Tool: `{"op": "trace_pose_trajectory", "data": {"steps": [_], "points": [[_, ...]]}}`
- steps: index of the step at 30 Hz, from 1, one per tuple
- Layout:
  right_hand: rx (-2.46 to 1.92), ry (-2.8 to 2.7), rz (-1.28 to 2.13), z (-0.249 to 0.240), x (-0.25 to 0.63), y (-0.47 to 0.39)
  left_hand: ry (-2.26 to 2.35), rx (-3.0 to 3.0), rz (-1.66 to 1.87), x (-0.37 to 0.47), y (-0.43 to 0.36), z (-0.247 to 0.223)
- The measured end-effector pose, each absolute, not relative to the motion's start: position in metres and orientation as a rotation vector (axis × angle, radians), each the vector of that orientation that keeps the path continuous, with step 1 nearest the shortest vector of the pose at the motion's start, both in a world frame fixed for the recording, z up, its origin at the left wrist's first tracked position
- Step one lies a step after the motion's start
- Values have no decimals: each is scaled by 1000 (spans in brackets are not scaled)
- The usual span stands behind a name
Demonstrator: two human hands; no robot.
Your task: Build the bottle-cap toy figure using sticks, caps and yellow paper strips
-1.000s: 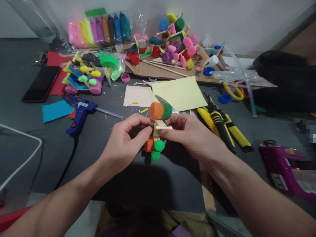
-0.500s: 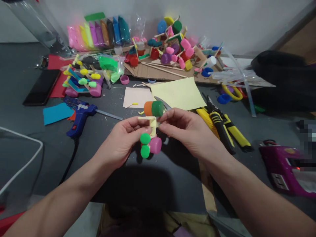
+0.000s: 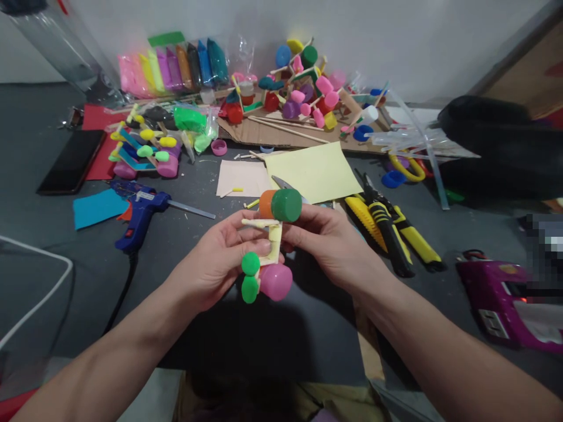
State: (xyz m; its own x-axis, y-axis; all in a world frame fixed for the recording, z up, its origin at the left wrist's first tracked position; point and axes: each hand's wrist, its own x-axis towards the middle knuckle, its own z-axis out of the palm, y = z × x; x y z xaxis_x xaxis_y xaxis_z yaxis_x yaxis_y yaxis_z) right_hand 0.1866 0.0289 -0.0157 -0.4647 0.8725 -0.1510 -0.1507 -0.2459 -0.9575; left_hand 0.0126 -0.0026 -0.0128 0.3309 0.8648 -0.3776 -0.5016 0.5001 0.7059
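Above the near part of the desk I hold a small craft car (image 3: 275,243) made of sticks and yellow paper. A dark green bottle cap (image 3: 287,205) and an orange cap (image 3: 265,204) are at its far end. At its near end are a pink cap (image 3: 277,282) and two bright green clay discs (image 3: 250,276). My left hand (image 3: 209,258) pinches the paper frame from the left, thumb on top. My right hand (image 3: 332,240) is closed at the car's right side, fingertips against the frame and partly hidden behind the caps.
A blue glue gun (image 3: 143,208) lies left, near another craft car (image 3: 145,149). Beyond are yellow paper (image 3: 319,170), scissors partly covered, and several cap models on cardboard (image 3: 272,132). Yellow-black pliers (image 3: 391,234), a cutter (image 3: 365,220) and a purple device (image 3: 497,299) lie right.
The car has turned and come slightly lower and closer, showing more of its green and pink cap faces. My right fingertips have moved in against the frame. The view has shifted slightly.
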Motion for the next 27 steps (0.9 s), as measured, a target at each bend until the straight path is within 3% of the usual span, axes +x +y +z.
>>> {"op": "trace_pose_trajectory", "data": {"steps": [6, 15, 27], "points": [[-927, -1184, 1785, -27, 184, 32, 780, 520, 870, 11, -3, -11], [-1105, -1402, 1241, -9, 191, 23, 939, 584, 1080, 11, -2, -12], [-1026, -1486, 1334, -11, 183, 16, 977, 674, 1125, 12, -4, -15]]}}
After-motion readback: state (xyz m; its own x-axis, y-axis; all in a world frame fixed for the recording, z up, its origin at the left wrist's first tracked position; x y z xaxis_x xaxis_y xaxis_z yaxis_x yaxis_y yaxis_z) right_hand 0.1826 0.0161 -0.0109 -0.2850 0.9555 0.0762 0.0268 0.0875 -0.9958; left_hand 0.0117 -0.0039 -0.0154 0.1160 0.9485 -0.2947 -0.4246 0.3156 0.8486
